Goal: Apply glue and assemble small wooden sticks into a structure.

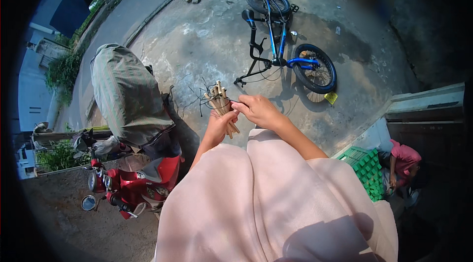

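A bundle of short, pale wooden sticks [221,105] is held over my lap, its tops fanning slightly apart. Thin black cord [202,98] runs around the sticks, with loose wiry ends sticking out to the left. My left hand [217,125] is closed around the lower part of the bundle, and the stick ends show below it. From the right, my right hand [259,111] pinches at the bundle's side, where a strand of the cord reaches its fingertips. The exact grip on the strand is small and partly hidden.
A blue and black bicycle [278,40] lies on the concrete ahead. To the left stand a red motorbike [157,175] and a bulky load under a striped cover [125,94]. A green crate [362,166] and a crouching person in pink [405,159] are at right.
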A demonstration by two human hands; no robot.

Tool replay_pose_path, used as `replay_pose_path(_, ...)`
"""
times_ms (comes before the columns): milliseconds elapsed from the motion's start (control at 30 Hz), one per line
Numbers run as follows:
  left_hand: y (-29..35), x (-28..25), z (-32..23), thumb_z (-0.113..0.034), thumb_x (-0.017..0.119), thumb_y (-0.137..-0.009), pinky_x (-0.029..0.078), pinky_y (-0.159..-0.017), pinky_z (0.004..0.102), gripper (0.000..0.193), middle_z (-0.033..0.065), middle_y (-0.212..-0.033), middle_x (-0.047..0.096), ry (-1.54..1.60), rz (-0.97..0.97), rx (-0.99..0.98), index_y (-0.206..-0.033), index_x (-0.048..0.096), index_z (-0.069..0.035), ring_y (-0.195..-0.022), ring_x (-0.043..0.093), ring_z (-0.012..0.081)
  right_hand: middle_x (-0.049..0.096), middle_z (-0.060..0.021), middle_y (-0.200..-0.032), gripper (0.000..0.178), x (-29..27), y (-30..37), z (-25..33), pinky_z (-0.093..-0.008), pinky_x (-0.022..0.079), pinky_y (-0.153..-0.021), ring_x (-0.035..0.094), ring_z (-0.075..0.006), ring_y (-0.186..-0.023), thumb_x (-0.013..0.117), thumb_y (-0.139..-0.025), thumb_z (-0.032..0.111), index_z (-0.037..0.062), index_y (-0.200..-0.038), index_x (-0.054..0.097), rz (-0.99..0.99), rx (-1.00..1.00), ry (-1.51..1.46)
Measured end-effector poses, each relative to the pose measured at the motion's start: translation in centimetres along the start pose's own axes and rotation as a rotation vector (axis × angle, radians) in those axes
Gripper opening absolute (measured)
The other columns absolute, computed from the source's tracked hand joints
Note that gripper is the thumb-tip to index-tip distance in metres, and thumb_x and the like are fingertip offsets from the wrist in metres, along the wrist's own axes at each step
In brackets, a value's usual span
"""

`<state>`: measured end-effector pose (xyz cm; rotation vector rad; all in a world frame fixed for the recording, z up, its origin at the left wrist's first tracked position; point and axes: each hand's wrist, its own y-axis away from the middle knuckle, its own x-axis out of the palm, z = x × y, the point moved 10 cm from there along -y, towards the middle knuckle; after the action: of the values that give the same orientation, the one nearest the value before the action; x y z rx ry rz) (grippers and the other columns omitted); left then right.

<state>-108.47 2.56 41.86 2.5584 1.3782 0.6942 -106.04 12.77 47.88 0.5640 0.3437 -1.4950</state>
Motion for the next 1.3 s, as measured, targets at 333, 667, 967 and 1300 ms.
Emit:
replay_pose_path(333, -20.3, -12.4, -8.5, -0.008, 0.057, -0.081, 0.039, -0.052, 0.0215, 0.017, 0.0014, -0.077, 0.054, 0.626, -0.137, 0.014, -0.095, 0.047, -0.01, -0.057, 0.046, 0.0076, 0.055, -0.0166, -0.063, 0.027, -4.1, -25.5, 0.3, -0.0419, 0.04, -0.055, 0.054, -0.0355, -0.062, 0.051, -0.083, 0.025, 0.0022, -0.069, 0.053, -0.061, -0.113, 0.198)
replay_pose_path(667, -44.7, -24.3, -13.9, -0.01, 0.056, -0.082, 0.039, -0.05, 0.019, 0.018, 0.0041, -0.081, 0.057, 0.317, -0.139, -0.138, -0.097, 0.046, -0.009, -0.056, 0.045, 0.0054, 0.059, -0.0148, -0.068, 0.037, 3.2, -49.5, -8.5, -0.034, 0.044, -0.055, 0.055, -0.0271, -0.061, 0.05, -0.083, 0.037, 0.0022, -0.074, 0.057, -0.004, 0.067, -0.439)
replay_pose_path(967, -65.5, -40.0, -12.1, -0.012, 0.056, -0.083, 0.038, -0.049, 0.0185, 0.015, 0.0025, -0.078, 0.057, 0.187, -0.224, -0.165, -0.095, 0.048, -0.012, -0.054, 0.042, 0.0053, 0.056, 0.0004, -0.072, 0.023, 9.5, -57.2, -52.2, -0.0226, 0.044, -0.047, 0.052, -0.0086, -0.062, 0.064, -0.075, 0.027, 0.007, -0.085, 0.058, -0.923, 1.059, -0.826)
replay_pose_path(1300, -83.6, -61.2, 9.3, -0.016, 0.046, -0.089, 0.042, -0.052, 0.0216, 0.014, 0.0021, -0.086, 0.059, 0.089, -0.245, -0.089, -0.102, 0.05, -0.014, -0.061, 0.047, 0.0064, 0.035, -0.0134, -0.131, 0.05, 14.1, -55.0, -92.5, -0.0374, 0.038, -0.093, 0.041, -0.0303, -0.115, 0.061, -0.072, 0.012, 0.0099, -0.119, 0.046, -0.861, 1.473, -0.071)
